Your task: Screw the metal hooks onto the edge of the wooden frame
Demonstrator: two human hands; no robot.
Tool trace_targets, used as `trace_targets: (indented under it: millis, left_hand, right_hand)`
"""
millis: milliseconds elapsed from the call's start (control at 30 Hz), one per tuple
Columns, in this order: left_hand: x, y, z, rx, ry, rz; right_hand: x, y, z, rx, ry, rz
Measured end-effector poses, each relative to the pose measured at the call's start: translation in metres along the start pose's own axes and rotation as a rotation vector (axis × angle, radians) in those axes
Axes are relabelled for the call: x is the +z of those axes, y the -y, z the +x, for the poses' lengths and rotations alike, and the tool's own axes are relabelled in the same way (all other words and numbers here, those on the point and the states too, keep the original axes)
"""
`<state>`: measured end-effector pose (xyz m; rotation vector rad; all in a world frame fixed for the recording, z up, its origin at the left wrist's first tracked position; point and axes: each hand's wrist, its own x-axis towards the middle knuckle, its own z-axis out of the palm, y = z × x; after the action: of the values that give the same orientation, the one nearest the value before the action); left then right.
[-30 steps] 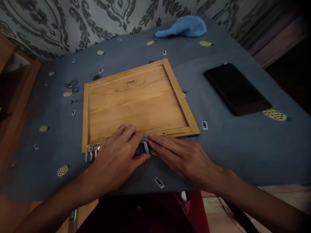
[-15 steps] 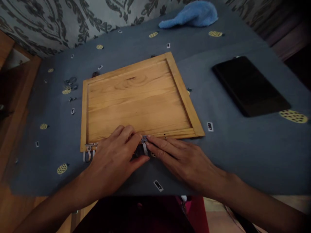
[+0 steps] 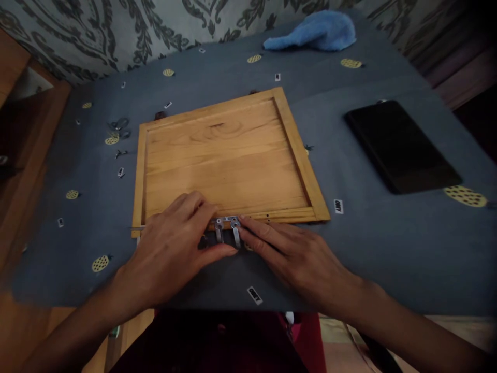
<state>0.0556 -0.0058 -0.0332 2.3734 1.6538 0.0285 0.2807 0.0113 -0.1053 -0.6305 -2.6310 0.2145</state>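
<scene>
A wooden framed panel (image 3: pixel 221 160) lies on the table, its near rail toward me. Along that rail is a metal bracket strip (image 3: pixel 231 220) with curved prongs hanging over the front edge. My left hand (image 3: pixel 176 243) is closed over the strip, fingers on top and thumb below in front of the prongs; it covers much of the middle. A thin end of the strip sticks out left of the hand. At the strip's right end, my right hand (image 3: pixel 289 248) holds it with the fingertips, fingers together; its thumb is hidden. Two small dark holes show in the rail beside these fingers.
A black tablet (image 3: pixel 402 147) lies at the right. A blue cloth (image 3: pixel 314 32) is at the back. Scissors (image 3: pixel 119 127) and a small metal piece (image 3: pixel 120 154) lie left of the panel. A wooden cabinet (image 3: pixel 23 171) stands beyond the table's left edge.
The view has shifted slightly. My left hand has eased its grip to the left along the strip, uncovering a second prong. The right hand stays at the strip's right end.
</scene>
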Motion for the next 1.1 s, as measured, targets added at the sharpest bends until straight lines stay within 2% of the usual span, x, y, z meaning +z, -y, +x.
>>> trace_targets:
  millis: [267,833,1100]
  left_hand:
    - [0.014,-0.011,0.005,0.017,-0.004,0.033]
    - [0.017,-0.012,0.006,0.064,-0.075,0.012]
    - [0.015,-0.012,0.008,0.056,-0.051,0.000]
  right_hand:
    - [0.001,0.000,0.001,0.000,-0.041,-0.014]
    - [0.004,0.000,-0.002,0.008,-0.036,0.009]
    - [0.004,0.001,-0.001,0.026,-0.085,0.012]
